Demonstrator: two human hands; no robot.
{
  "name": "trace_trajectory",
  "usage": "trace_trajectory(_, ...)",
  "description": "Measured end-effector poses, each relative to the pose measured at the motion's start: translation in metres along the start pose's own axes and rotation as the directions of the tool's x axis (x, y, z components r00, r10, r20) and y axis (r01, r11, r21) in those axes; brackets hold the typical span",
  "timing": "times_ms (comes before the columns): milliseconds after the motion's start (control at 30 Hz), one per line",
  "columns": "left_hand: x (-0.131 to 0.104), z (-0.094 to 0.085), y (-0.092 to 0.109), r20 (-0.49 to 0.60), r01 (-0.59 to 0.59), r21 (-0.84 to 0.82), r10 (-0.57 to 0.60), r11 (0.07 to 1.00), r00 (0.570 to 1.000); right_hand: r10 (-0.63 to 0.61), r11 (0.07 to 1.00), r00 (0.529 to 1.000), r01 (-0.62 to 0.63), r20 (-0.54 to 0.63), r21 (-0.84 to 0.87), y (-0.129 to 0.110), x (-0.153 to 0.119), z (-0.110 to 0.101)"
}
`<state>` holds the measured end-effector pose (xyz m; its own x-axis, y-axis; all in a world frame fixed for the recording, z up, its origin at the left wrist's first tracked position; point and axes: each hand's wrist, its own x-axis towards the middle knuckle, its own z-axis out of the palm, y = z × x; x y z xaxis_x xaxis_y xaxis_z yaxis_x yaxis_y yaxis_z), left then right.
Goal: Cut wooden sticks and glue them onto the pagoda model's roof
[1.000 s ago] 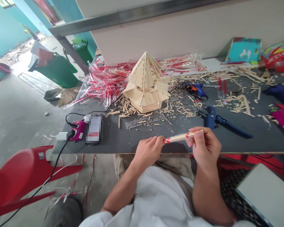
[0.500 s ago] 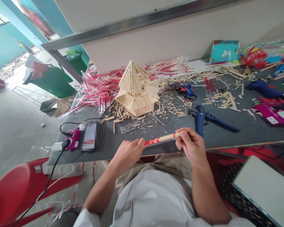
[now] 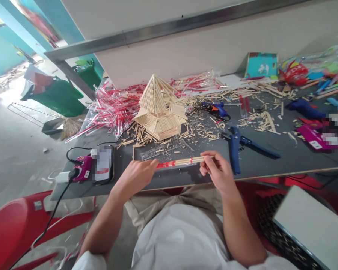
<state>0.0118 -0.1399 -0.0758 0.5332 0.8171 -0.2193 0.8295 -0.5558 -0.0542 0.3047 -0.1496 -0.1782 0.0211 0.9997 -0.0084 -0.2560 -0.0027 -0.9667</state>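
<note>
A pair of wooden chopsticks (image 3: 183, 161) in a clear, red-printed wrapper stretches level between my hands, just above the table's front edge. My left hand (image 3: 136, 174) is closed around the wrapper end, its fingers mostly hidden behind the back of the hand. At the other end, my right hand (image 3: 216, 170) pinches the chopsticks between thumb and fingers. Beyond them a clear ruler (image 3: 159, 150) lies flat below a stick-built model (image 3: 162, 112) with a pointed roof. To the right of my right hand rests a blue cutter (image 3: 236, 150) with its handles spread.
Red-printed wrappers (image 3: 112, 107) are heaped behind the model at the left. Cut stick pieces (image 3: 204, 131) litter the table, with a blue glue gun (image 3: 218, 108) among them. A phone (image 3: 103, 165) and a purple power strip (image 3: 83, 168) with cords occupy the left front.
My left hand has slid left, away from my right hand, and a longer stretch of chopsticks and wrapper shows between them. My right hand keeps its pinch. The view has shifted slightly.
</note>
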Motion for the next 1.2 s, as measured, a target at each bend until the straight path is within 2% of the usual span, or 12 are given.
trace_trajectory(133, 0.007, 0.020, 0.016, 0.007, -0.034, -0.067, 0.035, 0.997, 0.999, 0.072, 0.978, 0.992, -0.049, 0.106, -0.201, 0.000, -0.004, -0.002)
trace_trajectory(300, 0.007, 0.032, 0.017, -0.001, -0.006, -0.139, 0.006, 0.990, 1.000, 0.085, 0.972, 0.994, -0.067, 0.069, -0.224, 0.003, -0.005, -0.008)
trace_trajectory(500, -0.002, 0.018, -0.014, -0.030, 0.073, -0.138, -0.077, 0.988, 0.997, 0.050, 0.998, 0.997, -0.053, -0.058, -0.045, 0.014, -0.002, -0.021)
trace_trajectory(600, -0.016, 0.006, -0.042, -0.070, 0.189, -0.139, -0.200, 0.972, 0.977, 0.022, 0.999, 0.993, -0.017, -0.115, 0.045, 0.012, -0.001, -0.028)
trace_trajectory(667, -0.029, -0.003, -0.063, -0.111, 0.313, -0.124, -0.327, 0.942, 0.939, 0.001, 0.997, 0.989, 0.010, -0.147, 0.075, 0.009, -0.002, -0.032)
trace_trajectory(767, -0.043, -0.012, -0.099, -0.206, 0.481, -0.156, -0.505, 0.863, 0.838, -0.008, 0.996, 0.987, 0.022, -0.162, 0.084, 0.006, -0.005, -0.035)
trace_trajectory(900, -0.032, -0.013, -0.158, -0.333, 0.664, -0.291, -0.724, 0.688, 0.604, -0.008, 0.996, 0.990, 0.019, -0.139, 0.083, 0.008, -0.006, -0.038)
trace_trajectory(1000, 0.000, -0.010, -0.207, -0.291, 0.756, -0.265, -0.797, 0.599, 0.530, -0.004, 0.997, 0.991, 0.013, -0.131, 0.070, 0.010, -0.004, -0.039)
trace_trajectory(1033, 0.013, -0.010, -0.221, -0.217, 0.760, -0.263, -0.804, 0.595, 0.554, -0.001, 0.998, 0.991, 0.010, -0.133, 0.063, 0.011, -0.003, -0.040)
trace_trajectory(1067, 0.027, -0.009, -0.234, -0.192, 0.779, -0.277, -0.827, 0.562, 0.529, 0.000, 0.998, 0.991, 0.007, -0.136, 0.056, 0.012, -0.003, -0.040)
trace_trajectory(1100, 0.040, -0.008, -0.244, -0.196, 0.790, -0.286, -0.840, 0.542, 0.505, 0.002, 0.999, 0.990, 0.005, -0.138, 0.049, 0.013, -0.002, -0.040)
trace_trajectory(1200, 0.076, -0.005, -0.264, -0.201, 0.774, -0.312, -0.834, 0.552, 0.514, 0.007, 0.999, 0.991, -0.002, -0.132, 0.037, 0.014, -0.002, -0.041)
